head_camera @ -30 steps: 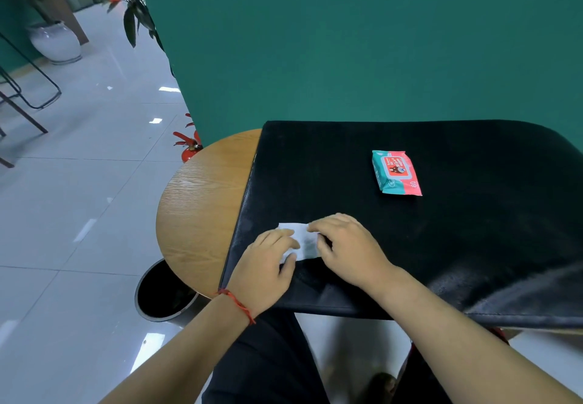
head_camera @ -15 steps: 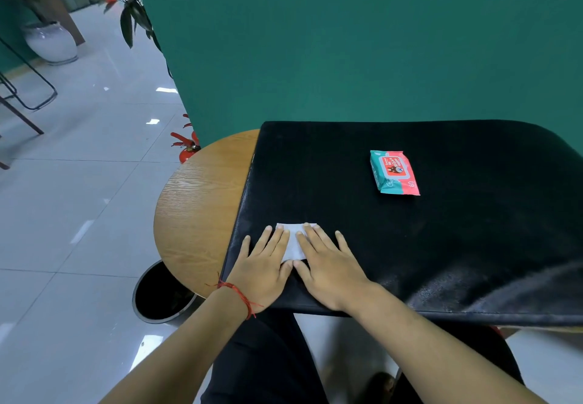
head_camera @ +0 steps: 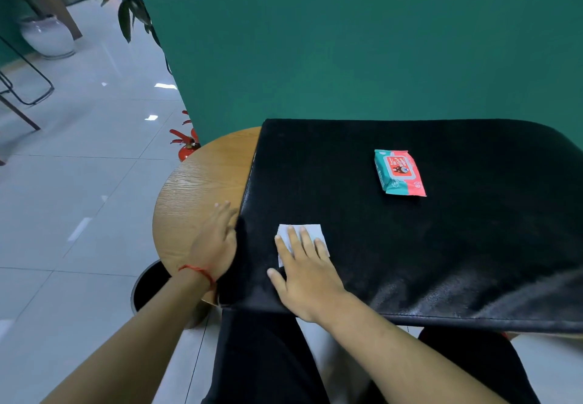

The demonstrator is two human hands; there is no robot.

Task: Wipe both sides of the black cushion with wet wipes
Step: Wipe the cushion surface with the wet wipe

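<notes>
A large black cushion [head_camera: 426, 246] lies flat over a round wooden table [head_camera: 202, 189]. A folded white wet wipe [head_camera: 312, 231] sits on the cushion's near left part. My right hand [head_camera: 303, 268] presses flat on the wipe with straight fingers. Beside the cushion's left edge, my left hand [head_camera: 216, 239], with a red string at the wrist, rests on the table, blurred, fingers straight and touching the cushion's side. A teal and red pack of wet wipes [head_camera: 399, 172] lies on the cushion further back.
A green wall [head_camera: 347, 41] stands right behind the table. A black round bin [head_camera: 148, 287] is on the floor under the table's left rim. A red object [head_camera: 186, 145] sits by the wall's corner. Grey tiled floor extends left, with a potted plant [head_camera: 47, 37] far off.
My left hand has slid off the wipe leftward to the cushion's left edge. My right hand went from curled fingers to flat on the wipe and stays there.
</notes>
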